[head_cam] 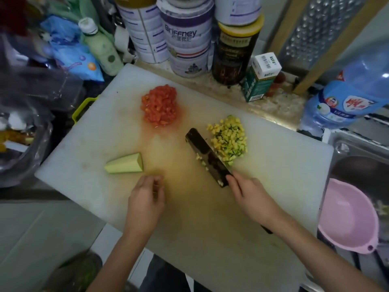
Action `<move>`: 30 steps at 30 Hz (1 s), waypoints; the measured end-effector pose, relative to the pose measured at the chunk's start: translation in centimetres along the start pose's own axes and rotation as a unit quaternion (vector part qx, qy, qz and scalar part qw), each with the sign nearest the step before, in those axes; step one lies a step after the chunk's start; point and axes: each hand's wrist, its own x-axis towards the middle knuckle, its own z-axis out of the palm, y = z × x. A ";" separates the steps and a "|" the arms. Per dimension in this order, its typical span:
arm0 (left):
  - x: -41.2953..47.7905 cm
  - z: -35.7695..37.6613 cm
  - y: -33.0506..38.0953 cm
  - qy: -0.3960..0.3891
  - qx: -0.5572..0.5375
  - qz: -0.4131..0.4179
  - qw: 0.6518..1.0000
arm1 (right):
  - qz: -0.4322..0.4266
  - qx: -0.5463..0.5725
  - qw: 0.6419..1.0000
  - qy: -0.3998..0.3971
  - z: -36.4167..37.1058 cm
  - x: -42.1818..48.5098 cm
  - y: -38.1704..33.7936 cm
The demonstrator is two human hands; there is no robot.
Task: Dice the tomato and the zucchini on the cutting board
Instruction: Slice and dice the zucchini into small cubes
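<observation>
Just beyond the left hand lies the zucchini wedge.

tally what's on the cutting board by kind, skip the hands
diced tomato pile: 1
diced zucchini pile: 1
uncut zucchini piece: 1
knife: 1
Total: 4

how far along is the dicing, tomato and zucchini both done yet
Tomato looks done: a pile of red dice sits on the cutting board. Zucchini is partway: a diced zucchini pile lies beside the knife, which the right hand holds, with bits stuck to the blade. Remaining: one uncut zucchini chunk near the empty left hand.
</observation>
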 end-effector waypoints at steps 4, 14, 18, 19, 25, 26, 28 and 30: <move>0.1 1.4 0.8 -0.013 -0.001 0.006 1.000 | -0.010 0.011 1.000 -0.006 -1.1 1.1 0.5; 5.5 5.3 6.0 -0.056 0.003 -0.004 0.998 | 0.043 0.207 0.977 0.038 -5.7 -0.6 1.2; 8.3 7.0 8.8 -0.068 -0.023 -0.035 0.997 | 0.059 0.237 0.968 0.052 -6.1 -1.3 2.1; 8.9 7.3 9.3 -0.077 -0.019 -0.037 0.996 | 0.062 0.243 0.967 0.053 -6.2 -1.4 2.3; 10.4 6.9 9.9 -0.116 0.010 0.013 0.993 | 0.082 0.258 0.961 0.051 -6.5 -1.3 2.6; 10.3 6.5 9.8 -0.111 0.018 0.025 0.993 | 0.083 0.263 0.960 0.051 -6.6 -1.3 2.5; 9.5 5.7 9.7 -0.078 0.036 0.063 0.994 | 0.086 0.278 0.956 0.049 -6.9 -1.3 2.2; 8.2 5.2 10.1 -0.024 0.041 0.149 0.988 | 0.090 0.296 0.950 0.043 -7.1 -1.4 1.8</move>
